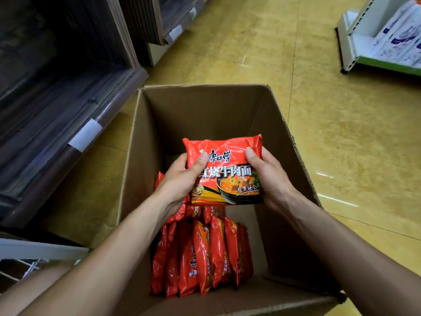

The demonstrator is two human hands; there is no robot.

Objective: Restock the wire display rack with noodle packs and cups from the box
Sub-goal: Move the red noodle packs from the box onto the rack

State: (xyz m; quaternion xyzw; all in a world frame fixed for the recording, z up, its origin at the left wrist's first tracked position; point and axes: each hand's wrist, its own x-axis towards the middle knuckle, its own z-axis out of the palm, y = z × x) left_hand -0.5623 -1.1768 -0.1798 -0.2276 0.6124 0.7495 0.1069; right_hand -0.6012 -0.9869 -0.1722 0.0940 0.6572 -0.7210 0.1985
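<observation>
Counting off the head cam: two hands, one cardboard box [205, 106], one noodle pack [227, 172] up in the air. There's also a near row of packs [202, 256] standing on edge inside the box. I make that row about eight, but the wrappers overlap so I can't swear to it. A few more red packs [193, 210] poke out behind that row, partly hidden under the one being held. I can't count those properly.

Both hands have hold of that single pack. The left hand [180, 181] grips its left edge and the right hand [268, 176] its right edge, each with the thumb pressed on the front. The other fingers are tucked behind the pack, where I can't see them. The pack sits over the open box, above the stacked ones, face up toward the camera.

Looks-wise it's a glossy red wrapper with big white Chinese lettering across the middle. There's a dark bowl of noodles in reddish soup printed lower right and an orange-yellow patch lower left. The top edge is crinkled.

Around it is a yellowish tile floor [341, 133], with a dark shelf unit [57, 87] on the left carrying three white tags. A white shelf [355, 42] with blue-and-white packages sits top right. A bit of white wire rack [29, 265] shows bottom left.
</observation>
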